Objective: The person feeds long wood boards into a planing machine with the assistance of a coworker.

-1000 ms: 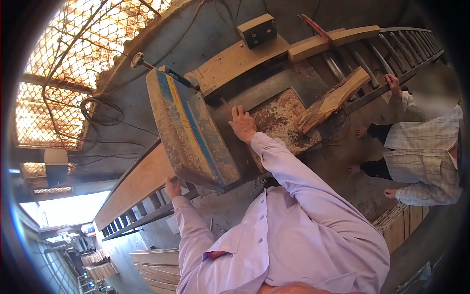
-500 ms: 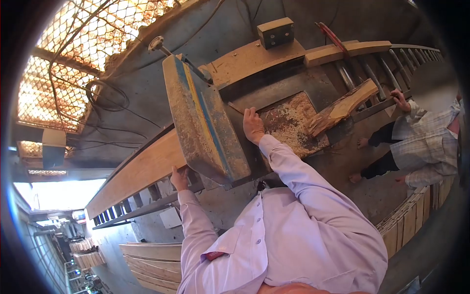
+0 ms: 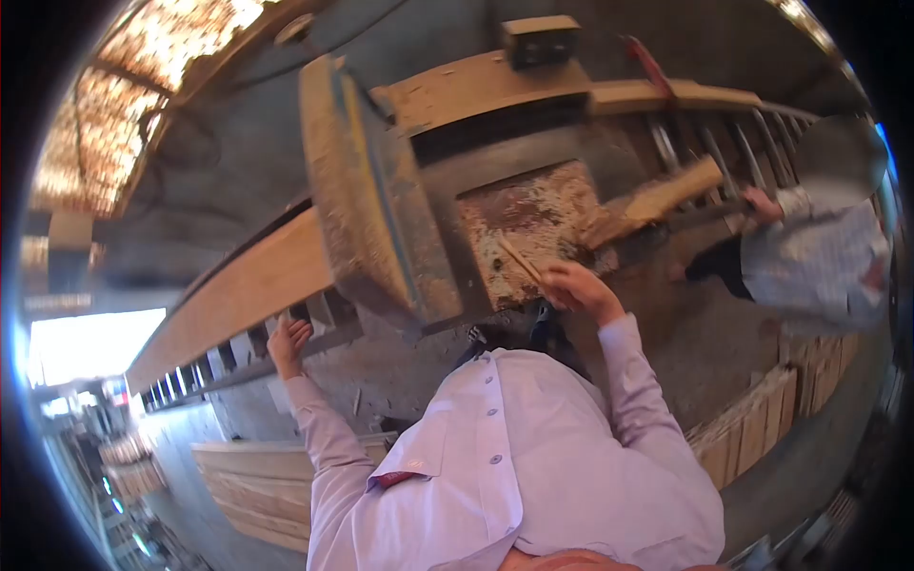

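Observation:
My right hand (image 3: 573, 285) is closed round a thin wooden stick (image 3: 520, 261), held above a square table plate (image 3: 490, 205) strewn with sawdust. Beside the front edge of a long wooden board (image 3: 257, 290), my left hand (image 3: 288, 341) has its fingers spread, with nothing in it. The board lies on a roller bed left of a dusty saw housing (image 3: 367, 190) with a blue and yellow stripe. A rough-edged wood piece (image 3: 657, 202) rests at the right of the plate.
At the right, a co-worker (image 3: 809, 257) has a hand near the rough piece and rollers. A wooden fence (image 3: 486, 90) runs behind the plate, with a red-handled tool (image 3: 650, 67) beyond. Stacked boards stand at lower left (image 3: 257, 485) and lower right (image 3: 752, 428).
My right hand has moved from beside the saw housing toward the plate's near right corner, with the stick. My left hand has shifted left and its fingers are spread. The view has shifted.

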A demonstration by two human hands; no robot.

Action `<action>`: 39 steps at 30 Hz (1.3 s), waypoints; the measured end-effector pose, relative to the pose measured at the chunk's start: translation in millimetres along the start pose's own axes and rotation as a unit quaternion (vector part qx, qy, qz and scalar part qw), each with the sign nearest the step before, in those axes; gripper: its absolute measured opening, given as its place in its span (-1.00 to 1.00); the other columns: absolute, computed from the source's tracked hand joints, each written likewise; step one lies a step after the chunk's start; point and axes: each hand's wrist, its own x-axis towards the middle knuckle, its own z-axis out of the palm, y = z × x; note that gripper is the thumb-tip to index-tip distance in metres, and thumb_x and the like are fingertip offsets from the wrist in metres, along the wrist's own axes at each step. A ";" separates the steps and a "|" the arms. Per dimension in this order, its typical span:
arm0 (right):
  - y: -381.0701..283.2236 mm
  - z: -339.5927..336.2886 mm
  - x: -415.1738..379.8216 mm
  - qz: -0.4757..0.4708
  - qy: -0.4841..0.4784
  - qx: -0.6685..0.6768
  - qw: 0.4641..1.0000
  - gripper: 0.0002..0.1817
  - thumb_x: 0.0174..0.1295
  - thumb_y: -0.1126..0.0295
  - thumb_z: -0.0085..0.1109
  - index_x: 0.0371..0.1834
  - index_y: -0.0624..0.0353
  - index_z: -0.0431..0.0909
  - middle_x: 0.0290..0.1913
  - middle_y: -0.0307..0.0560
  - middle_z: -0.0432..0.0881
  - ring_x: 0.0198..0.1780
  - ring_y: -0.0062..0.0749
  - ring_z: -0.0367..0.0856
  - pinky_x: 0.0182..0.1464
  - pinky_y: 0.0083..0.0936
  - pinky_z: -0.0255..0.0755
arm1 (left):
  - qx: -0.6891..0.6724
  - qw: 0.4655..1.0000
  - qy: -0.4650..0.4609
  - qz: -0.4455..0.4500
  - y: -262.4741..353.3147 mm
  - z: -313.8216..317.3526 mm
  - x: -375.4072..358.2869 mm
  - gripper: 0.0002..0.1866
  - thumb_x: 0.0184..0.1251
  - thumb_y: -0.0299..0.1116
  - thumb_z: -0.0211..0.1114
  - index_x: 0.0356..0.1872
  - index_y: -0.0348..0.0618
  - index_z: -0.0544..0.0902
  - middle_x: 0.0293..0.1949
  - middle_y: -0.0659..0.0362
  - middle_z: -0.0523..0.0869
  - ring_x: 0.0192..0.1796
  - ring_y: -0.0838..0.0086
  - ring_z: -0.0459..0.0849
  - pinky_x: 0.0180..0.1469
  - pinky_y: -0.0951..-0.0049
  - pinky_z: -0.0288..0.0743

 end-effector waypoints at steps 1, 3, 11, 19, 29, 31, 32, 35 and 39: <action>12.0 -0.9 -5.2 0.040 -0.021 -0.019 0.999 -0.78 0.44 0.25 0.15 -0.12 0.19 0.58 -0.49 -0.34 0.52 -0.57 -0.73 0.41 -0.56 -0.73 0.23 | -0.025 1.000 -0.010 0.014 -10.0 3.0 -23.8 -0.48 0.53 -0.07 0.21 0.01 -0.52 0.59 -0.19 -0.17 0.78 -0.22 0.14 0.84 -0.22 0.30 0.79; 35.0 9.6 -7.6 0.108 -0.062 -0.050 0.991 -0.70 0.44 0.25 0.17 0.03 0.27 0.60 -0.50 -0.32 0.51 -0.56 -0.69 0.42 -0.53 -0.71 0.28 | -0.114 0.992 -0.048 -0.023 -28.9 12.7 -79.0 -0.54 0.57 -0.09 0.18 0.08 -0.40 0.60 -0.08 -0.13 0.78 -0.15 0.16 0.82 -0.11 0.27 0.74; 159.4 51.5 83.0 0.300 -0.225 -0.204 0.904 -0.77 0.39 0.27 0.19 -0.23 0.24 0.64 -0.52 -0.25 0.55 -0.54 -0.54 0.48 -0.46 -0.54 0.39 | -0.039 0.967 0.029 -0.251 -230.1 -12.7 -199.4 -0.59 0.49 -0.15 0.27 -0.03 -0.42 0.62 -0.18 -0.06 0.78 -0.20 0.20 0.81 -0.14 0.24 0.75; 331.8 227.6 212.3 0.020 -0.157 -0.335 0.929 -0.30 0.45 -0.15 0.00 0.40 0.19 0.42 0.47 0.28 0.34 0.50 0.02 0.32 0.48 -0.18 0.26 | 0.160 0.936 -0.052 -0.309 -298.8 -51.7 -284.2 -0.65 0.49 -0.20 0.28 -0.05 -0.37 0.66 -0.24 -0.01 0.78 -0.29 0.28 0.80 -0.25 0.33 0.73; 232.8 110.1 125.1 0.095 -0.304 -0.376 0.870 -0.35 0.46 -0.12 0.07 0.29 0.26 0.54 0.30 0.14 0.59 0.38 -0.09 0.50 0.39 -0.26 0.35 | 0.098 0.946 -0.001 -0.309 -325.3 -58.2 -252.7 -0.62 0.53 -0.18 0.22 0.01 -0.40 0.59 -0.23 -0.06 0.75 -0.33 0.25 0.79 -0.33 0.30 0.74; 134.6 55.9 72.5 0.083 -0.309 -0.310 0.895 -0.46 0.45 -0.01 0.15 0.21 0.25 0.61 0.14 0.02 0.71 0.16 -0.22 0.66 0.22 -0.36 0.49 | 0.074 0.951 -0.002 -0.299 -325.0 -38.1 -245.4 -0.61 0.54 -0.18 0.21 -0.01 -0.42 0.59 -0.24 -0.06 0.75 -0.33 0.23 0.80 -0.37 0.30 0.73; 87.3 33.2 39.4 0.102 -0.286 -0.236 0.923 -0.53 0.45 0.07 0.18 0.18 0.23 0.64 0.05 -0.07 0.77 0.01 -0.31 0.73 0.11 -0.42 0.55 | 0.085 0.953 -0.006 -0.290 -326.2 -27.1 -242.0 -0.63 0.54 -0.19 0.21 -0.04 -0.41 0.59 -0.25 -0.05 0.75 -0.31 0.21 0.80 -0.38 0.28 0.72; -12.6 -45.1 -41.3 0.073 -0.044 -0.113 0.990 -0.67 0.40 0.25 0.22 0.06 0.25 0.69 -0.01 -0.13 0.77 -0.08 -0.44 0.74 0.05 -0.47 0.58 | 0.260 0.944 -0.119 -0.163 -344.1 7.0 -225.8 -0.66 0.51 -0.19 0.23 -0.13 -0.38 0.61 -0.31 -0.01 0.75 -0.31 0.25 0.80 -0.39 0.31 0.68; -28.2 -192.9 -85.5 -0.165 0.459 -0.586 0.647 -0.66 0.23 0.28 0.37 -0.01 0.24 0.66 -0.03 0.07 0.72 0.04 -0.05 0.69 0.14 -0.30 0.53 | 0.481 0.840 -0.240 0.076 -330.9 63.1 -223.7 -0.65 0.49 -0.19 0.25 -0.22 -0.39 0.62 -0.35 -0.02 0.78 -0.34 0.30 0.79 -0.40 0.36 0.66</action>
